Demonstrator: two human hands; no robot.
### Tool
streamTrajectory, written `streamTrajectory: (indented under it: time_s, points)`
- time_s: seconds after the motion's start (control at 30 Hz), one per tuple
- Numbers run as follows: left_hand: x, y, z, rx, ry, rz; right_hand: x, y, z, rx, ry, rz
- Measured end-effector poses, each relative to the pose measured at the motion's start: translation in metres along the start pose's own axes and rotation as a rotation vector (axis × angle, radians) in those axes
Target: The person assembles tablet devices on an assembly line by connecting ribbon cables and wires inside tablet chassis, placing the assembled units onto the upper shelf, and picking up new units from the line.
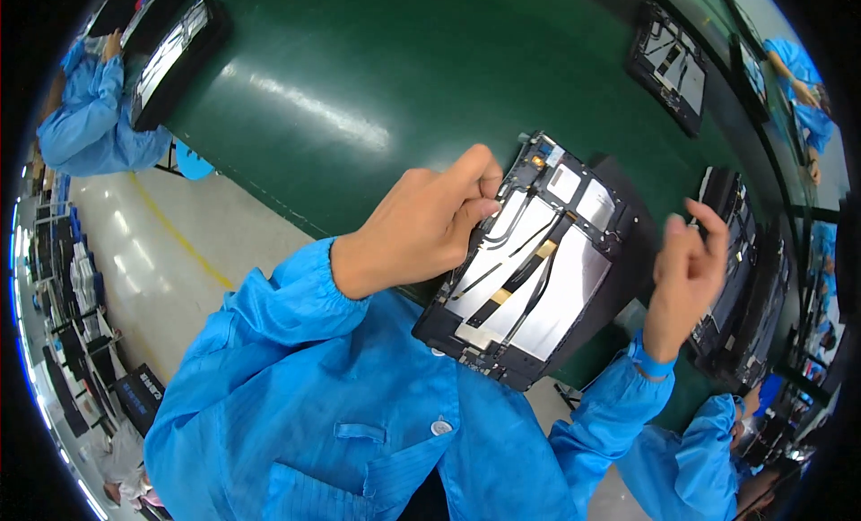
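In front of my chest, an opened tablet [574,279] lies tilted on the green table, its inside facing up. Silver battery plates, black ribbon cables and strips of tan tape show in it. My left hand [426,216] is at its upper left edge, thumb and forefinger closed in a pinch; what is between them, if anything, is too small to make out. Off to the right of the tablet, my right hand [686,274] is raised, fingers bent and forefinger apart from the thumb, with nothing visible in it. A black, flat piece [632,230] shows under the tablet's right side.
More opened tablets stand at the far right [671,64] and close by my right hand [749,288]. Another device [175,59] is at the far left, near a person in blue [99,117]. A co-worker's blue sleeve [686,449] is at lower right. Racks [76,315] line the left.
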State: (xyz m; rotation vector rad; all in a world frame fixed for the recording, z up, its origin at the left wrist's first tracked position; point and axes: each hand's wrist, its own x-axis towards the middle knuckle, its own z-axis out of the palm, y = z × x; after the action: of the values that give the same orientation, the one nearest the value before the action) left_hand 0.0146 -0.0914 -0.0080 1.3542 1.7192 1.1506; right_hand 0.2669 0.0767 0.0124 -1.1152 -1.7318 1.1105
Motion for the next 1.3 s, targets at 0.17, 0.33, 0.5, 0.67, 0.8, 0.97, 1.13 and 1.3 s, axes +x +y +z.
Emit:
streamTrajectory:
  time_s: [0.17, 0.33, 0.5, 0.67, 0.8, 0.97, 1.13, 1.3]
  points:
    - [0.000, 0.001, -0.006, -0.158, -0.008, 0.252, -0.030, -0.050, 0.036, -0.007, -0.520, 0.042]
    - [0.016, 0.005, -0.002, -0.135, -0.070, 0.636, -0.048, -0.025, 0.078, 0.188, -0.897, 0.151]
    - [0.001, -0.019, -0.019, -0.215, 0.078, 0.417, -0.033, -0.034, 0.071, 0.082, -0.976, 0.290]
    - [-0.008, -0.047, -0.047, 0.122, -0.148, 0.896, -0.039, -0.037, 0.081, -0.021, -0.857, 0.140]
    - [-0.005, -0.041, -0.051, 0.357, -0.321, 1.069, -0.042, -0.040, 0.083, -0.071, -0.806, 0.138]
    - [0.000, -0.046, -0.048, 0.398, -0.318, 1.163, -0.041, -0.037, 0.084, -0.051, -0.798, 0.203]
    - [0.003, -0.041, -0.048, 0.431, -0.322, 1.205, -0.043, -0.036, 0.086, -0.020, -0.776, 0.188]
    - [0.011, -0.044, -0.046, 0.530, -0.298, 1.350, -0.043, -0.037, 0.084, 0.175, -0.727, 0.366]
